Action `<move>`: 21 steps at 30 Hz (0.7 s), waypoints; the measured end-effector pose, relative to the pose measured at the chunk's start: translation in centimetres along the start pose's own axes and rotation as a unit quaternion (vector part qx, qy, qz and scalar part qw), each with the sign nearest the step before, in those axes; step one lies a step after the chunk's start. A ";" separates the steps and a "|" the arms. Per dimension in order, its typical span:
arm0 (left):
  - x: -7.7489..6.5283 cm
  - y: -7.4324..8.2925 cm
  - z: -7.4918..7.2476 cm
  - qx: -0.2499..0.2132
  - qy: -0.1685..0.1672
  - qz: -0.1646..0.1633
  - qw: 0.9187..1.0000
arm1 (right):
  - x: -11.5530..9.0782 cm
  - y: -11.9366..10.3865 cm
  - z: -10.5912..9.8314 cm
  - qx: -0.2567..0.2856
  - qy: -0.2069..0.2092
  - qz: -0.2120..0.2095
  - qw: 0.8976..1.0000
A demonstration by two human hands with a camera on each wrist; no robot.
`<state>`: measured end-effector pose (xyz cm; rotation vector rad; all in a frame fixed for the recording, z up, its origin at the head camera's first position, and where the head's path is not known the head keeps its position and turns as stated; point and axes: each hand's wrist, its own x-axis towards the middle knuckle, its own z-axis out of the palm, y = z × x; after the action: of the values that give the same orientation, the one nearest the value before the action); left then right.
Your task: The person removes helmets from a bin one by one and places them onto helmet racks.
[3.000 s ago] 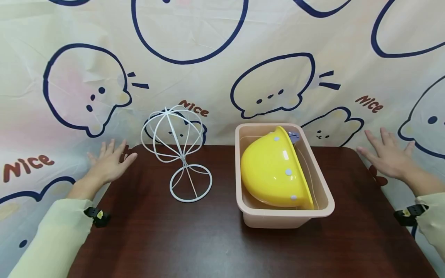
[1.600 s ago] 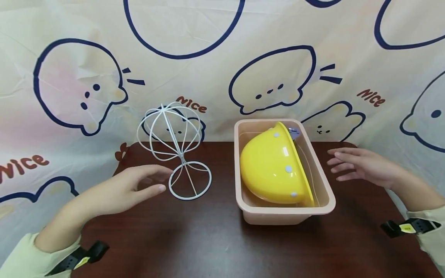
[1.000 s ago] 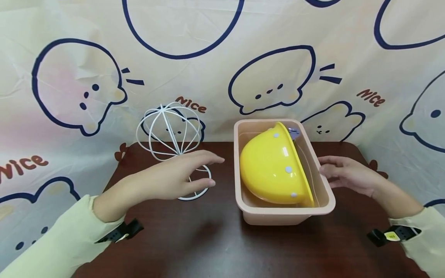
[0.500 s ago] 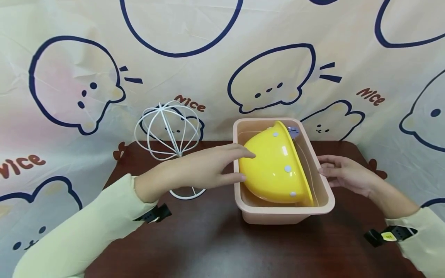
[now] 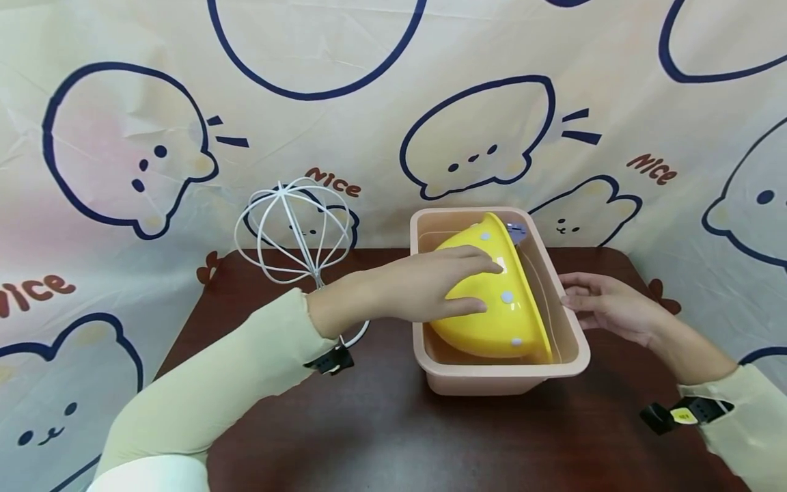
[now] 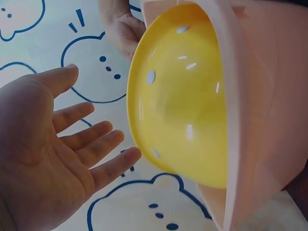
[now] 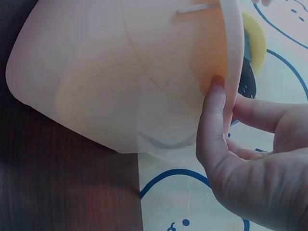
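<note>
A yellow helmet with pale round dots lies on its side in a pinkish-beige plastic bin. My left hand reaches over the bin's left edge, in front of the helmet as the head camera sees it. In the left wrist view the left hand has its fingers spread, with a gap between them and the yellow shell. At the bin's right side my right hand holds the rim. The right wrist view shows this hand pinching the rim between thumb and fingers.
A white wire stand with a round cage top is at the left, its base partly hidden by the left forearm. A small purple-grey piece pokes up behind the helmet. The dark wooden table meets a printed cloth backdrop.
My left hand has moved right, past the wire stand and over the helmet. The right hand came in from the right and took hold of the bin's rim. Bin and helmet have stayed put.
</note>
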<state>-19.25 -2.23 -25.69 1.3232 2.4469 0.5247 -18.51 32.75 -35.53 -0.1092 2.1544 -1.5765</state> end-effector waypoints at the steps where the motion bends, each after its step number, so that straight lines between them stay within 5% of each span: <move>1: 0.4 0.1 0.1 0.005 0.001 0.005 1.000 | 0.0 0.0 0.0 0.001 0.000 0.000 1.000; 14: 5.8 0.4 1.2 0.067 0.012 0.120 0.990 | 0.1 0.1 -0.4 0.023 -0.021 -0.002 1.000; 21: 8.1 -0.3 1.6 0.081 -0.007 0.117 0.990 | 0.0 0.1 -0.3 0.020 -0.014 -0.005 1.000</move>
<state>-23.03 4.75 -28.00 1.6872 2.3785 0.3739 -18.66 33.04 -35.53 -0.1299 2.1030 -1.6120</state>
